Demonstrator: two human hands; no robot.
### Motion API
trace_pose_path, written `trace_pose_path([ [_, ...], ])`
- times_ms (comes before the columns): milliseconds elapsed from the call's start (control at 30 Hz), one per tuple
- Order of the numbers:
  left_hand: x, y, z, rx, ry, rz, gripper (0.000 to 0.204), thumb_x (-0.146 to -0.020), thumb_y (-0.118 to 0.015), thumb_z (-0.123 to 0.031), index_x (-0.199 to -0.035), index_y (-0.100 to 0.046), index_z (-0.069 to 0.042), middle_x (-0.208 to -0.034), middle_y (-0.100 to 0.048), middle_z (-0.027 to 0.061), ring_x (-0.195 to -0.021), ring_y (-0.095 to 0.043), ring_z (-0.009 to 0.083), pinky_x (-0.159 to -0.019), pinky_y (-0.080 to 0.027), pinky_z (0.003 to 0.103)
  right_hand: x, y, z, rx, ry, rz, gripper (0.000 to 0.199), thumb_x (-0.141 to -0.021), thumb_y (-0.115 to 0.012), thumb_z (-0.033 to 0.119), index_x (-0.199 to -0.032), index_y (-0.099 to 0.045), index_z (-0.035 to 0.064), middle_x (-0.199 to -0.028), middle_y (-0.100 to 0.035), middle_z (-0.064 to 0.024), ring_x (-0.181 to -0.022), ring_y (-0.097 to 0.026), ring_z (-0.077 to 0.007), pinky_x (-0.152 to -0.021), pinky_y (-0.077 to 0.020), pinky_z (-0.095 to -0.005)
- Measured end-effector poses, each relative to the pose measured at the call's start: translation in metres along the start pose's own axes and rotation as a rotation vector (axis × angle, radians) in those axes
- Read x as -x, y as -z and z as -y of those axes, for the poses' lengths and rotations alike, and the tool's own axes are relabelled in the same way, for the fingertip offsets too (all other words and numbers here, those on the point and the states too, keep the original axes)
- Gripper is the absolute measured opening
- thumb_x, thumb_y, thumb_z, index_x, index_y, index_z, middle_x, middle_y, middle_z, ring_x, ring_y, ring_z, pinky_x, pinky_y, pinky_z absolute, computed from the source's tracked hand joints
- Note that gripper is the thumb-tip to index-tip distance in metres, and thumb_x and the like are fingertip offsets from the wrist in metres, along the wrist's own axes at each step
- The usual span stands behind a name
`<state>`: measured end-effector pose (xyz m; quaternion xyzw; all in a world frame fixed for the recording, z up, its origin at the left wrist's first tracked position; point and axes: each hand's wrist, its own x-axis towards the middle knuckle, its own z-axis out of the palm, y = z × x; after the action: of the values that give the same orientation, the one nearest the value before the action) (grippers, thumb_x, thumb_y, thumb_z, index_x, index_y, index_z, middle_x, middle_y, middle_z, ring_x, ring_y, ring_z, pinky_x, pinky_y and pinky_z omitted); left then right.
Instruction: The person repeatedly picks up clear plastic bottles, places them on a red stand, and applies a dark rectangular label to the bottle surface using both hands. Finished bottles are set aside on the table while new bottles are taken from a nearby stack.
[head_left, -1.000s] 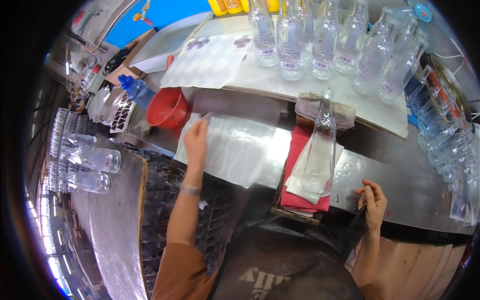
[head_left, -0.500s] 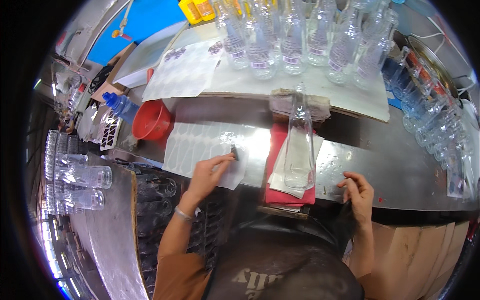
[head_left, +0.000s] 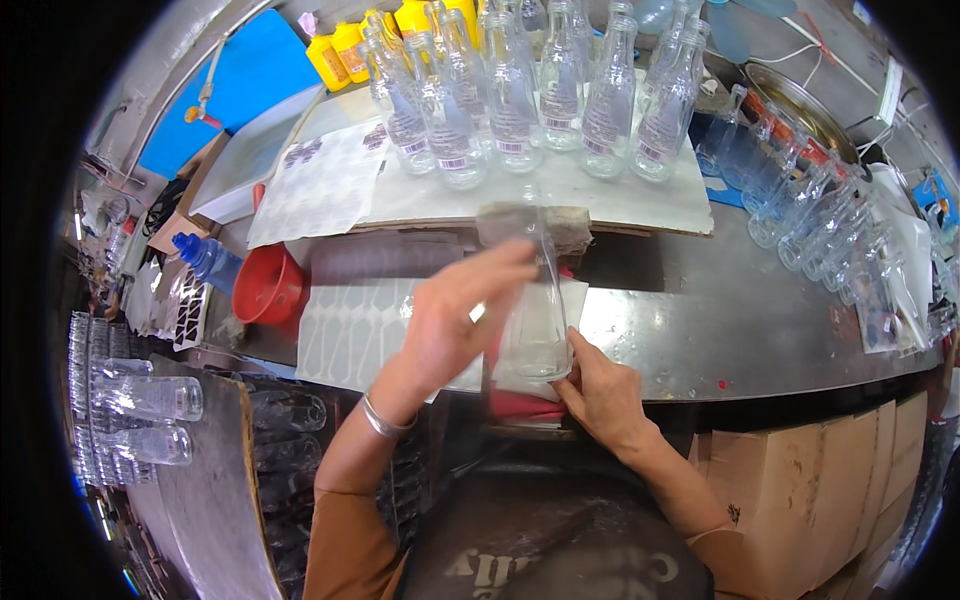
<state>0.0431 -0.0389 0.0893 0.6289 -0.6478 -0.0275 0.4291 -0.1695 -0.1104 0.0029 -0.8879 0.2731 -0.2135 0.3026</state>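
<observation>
A steel workbench (head_left: 720, 335) fills a crowded workshop, upright glass bottles (head_left: 515, 115) ranked at 12 o'clock. Nearest the worker, a clear bottle (head_left: 543, 350) lies with its neck toward 12, over red cloth (head_left: 525, 408). Half a second ago the left hand (head_left: 465, 320) was over the translucent sheet (head_left: 350, 330) at 9 o'clock and the right hand (head_left: 605, 390) stood apart; now both attend the bottle. The right, at 4 o'clock, pinches its base, nearly closed; the left's fingers, blurred, spread loosely across its upper body, their hold impossible to tell.
</observation>
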Motion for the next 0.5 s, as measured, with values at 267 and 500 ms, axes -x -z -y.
trace_pose_path([
  [267,0.059,-0.028,-0.005,-0.264,-0.094,0.105,0.026,-0.083,-0.076,-0.007,-0.108,-0.072,-0.006,-0.138,-0.063,0.0155,-0.131,-0.058,0.0320,-0.106,-0.048,0.044,-0.002,0.003,0.003,-0.019,0.022,0.013,0.065,-0.079,-0.080,0.012,-0.136,-0.052,-0.0020,-0.083,-0.067,-0.0126,-0.068,-0.067,-0.0319,-0.061,-0.0538,-0.0410],
  [500,0.038,-0.016,0.003,0.142,0.170,0.025,0.024,-0.086,-0.074,-0.011,-0.110,-0.073,-0.008,-0.152,-0.047,0.0246,-0.139,-0.049,0.0398,-0.112,-0.041,0.047,-0.032,0.041,-0.012,-0.466,-0.190,0.187,0.064,-0.081,-0.080,0.024,-0.133,-0.056,-0.0040,-0.114,-0.069,-0.0186,-0.068,-0.066,-0.0206,-0.068,-0.0542,-0.0339],
])
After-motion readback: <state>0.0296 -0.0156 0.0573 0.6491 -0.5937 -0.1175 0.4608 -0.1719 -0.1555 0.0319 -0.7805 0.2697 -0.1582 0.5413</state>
